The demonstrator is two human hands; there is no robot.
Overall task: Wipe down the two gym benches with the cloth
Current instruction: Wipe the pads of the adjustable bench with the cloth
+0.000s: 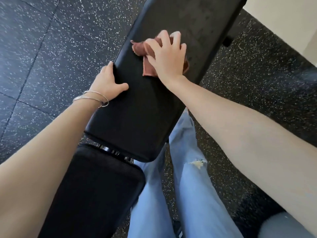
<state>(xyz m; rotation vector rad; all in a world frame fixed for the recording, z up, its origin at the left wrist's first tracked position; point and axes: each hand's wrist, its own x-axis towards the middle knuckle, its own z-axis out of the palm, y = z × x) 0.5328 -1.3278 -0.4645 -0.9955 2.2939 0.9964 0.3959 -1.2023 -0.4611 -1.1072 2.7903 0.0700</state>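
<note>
A black gym bench (142, 107) is shown from above, with a reddish-brown cloth (148, 48) pressed onto its long pad.

The cloth is held flat against the pad under the right hand (167, 54), whose fingers (176, 36) are spread and curled over the bunched fabric; crumpled folds stick out to the left of the hand and a flat corner lies beneath the palm. The left edge of the same pad is gripped by the left hand (108, 79), with the thumb laid on top and the fingers wrapped over the side, and thin bangles (92, 98) are worn on that wrist. The two hands are set apart across the pad. A shorter seat pad (96, 189) lies nearer the camera, separated from the long pad by a gap. Light blue jeans (187, 186), torn at one knee, are seen beside the bench on a dark speckled floor (42, 48).
</note>
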